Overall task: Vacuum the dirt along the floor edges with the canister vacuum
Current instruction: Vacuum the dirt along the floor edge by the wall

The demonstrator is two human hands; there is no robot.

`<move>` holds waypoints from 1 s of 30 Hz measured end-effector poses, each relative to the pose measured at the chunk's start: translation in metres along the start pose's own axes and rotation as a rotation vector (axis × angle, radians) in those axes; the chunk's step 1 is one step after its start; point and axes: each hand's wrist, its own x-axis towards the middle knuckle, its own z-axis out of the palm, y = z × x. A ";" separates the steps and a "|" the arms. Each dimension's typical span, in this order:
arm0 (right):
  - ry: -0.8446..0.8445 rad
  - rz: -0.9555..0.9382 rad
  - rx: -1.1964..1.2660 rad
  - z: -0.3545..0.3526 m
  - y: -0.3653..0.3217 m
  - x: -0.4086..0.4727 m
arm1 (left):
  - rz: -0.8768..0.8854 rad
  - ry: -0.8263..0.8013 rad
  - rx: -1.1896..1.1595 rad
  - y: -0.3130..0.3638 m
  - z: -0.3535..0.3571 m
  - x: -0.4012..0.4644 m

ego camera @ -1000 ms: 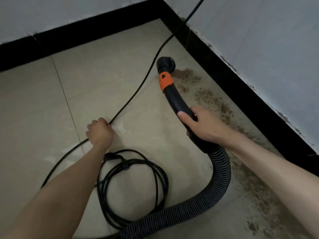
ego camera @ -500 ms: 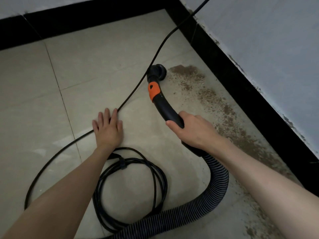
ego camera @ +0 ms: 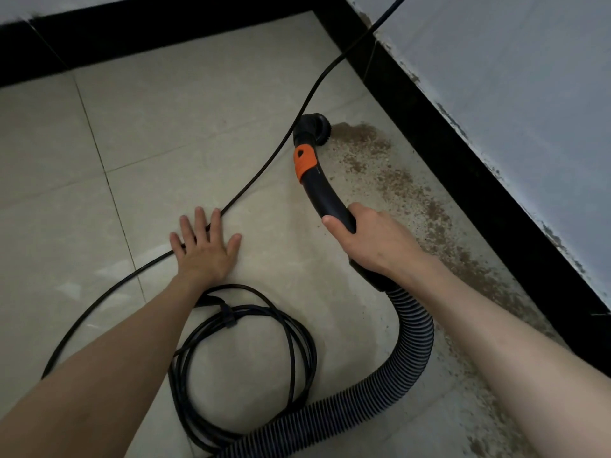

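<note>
Along the right-hand skirting: dirt (ego camera: 426,206), a brown, gritty band on the tile floor (ego camera: 198,100), running from near the corner back toward the viewer, hugging the black baseboard (ego camera: 479,166).

Brush nozzle (ego camera: 314,127): round, black, set at the far end of that band, apparently touching the tile, though the contact itself is too dark to confirm.

Wand handle (ego camera: 322,190): curved, black, with an orange collar; the right hand (ego camera: 377,241) wraps its fingers and thumb around the lower part.

Ribbed hose (ego camera: 410,342): loops from the handle down and out of frame at the bottom. Canister itself not in view.

Left hand (ego camera: 203,247): fingers spread flat, palm down on the tile, lying across the power cord (ego camera: 274,160), which runs on up to the wall. A coiled bundle of cord (ego camera: 244,355) sits just behind the wrist.

Handling note, as judgement: draw the nozzle slowly back along the baseboard, keeping the brush flat and tight to the skirting so the grit nearest the edge lifts. Keep the pinned cord clear of the nozzle path, and allow hose slack so the wand does not twist off line.
</note>
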 end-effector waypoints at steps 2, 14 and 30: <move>0.005 0.016 0.038 -0.004 0.003 0.005 | -0.002 -0.002 -0.002 0.000 0.001 0.000; 0.106 0.102 0.119 -0.009 0.024 0.024 | -0.004 0.007 -0.001 -0.001 0.003 0.002; 0.132 -0.006 0.199 -0.023 -0.019 0.068 | -0.019 -0.097 0.025 0.004 -0.007 -0.001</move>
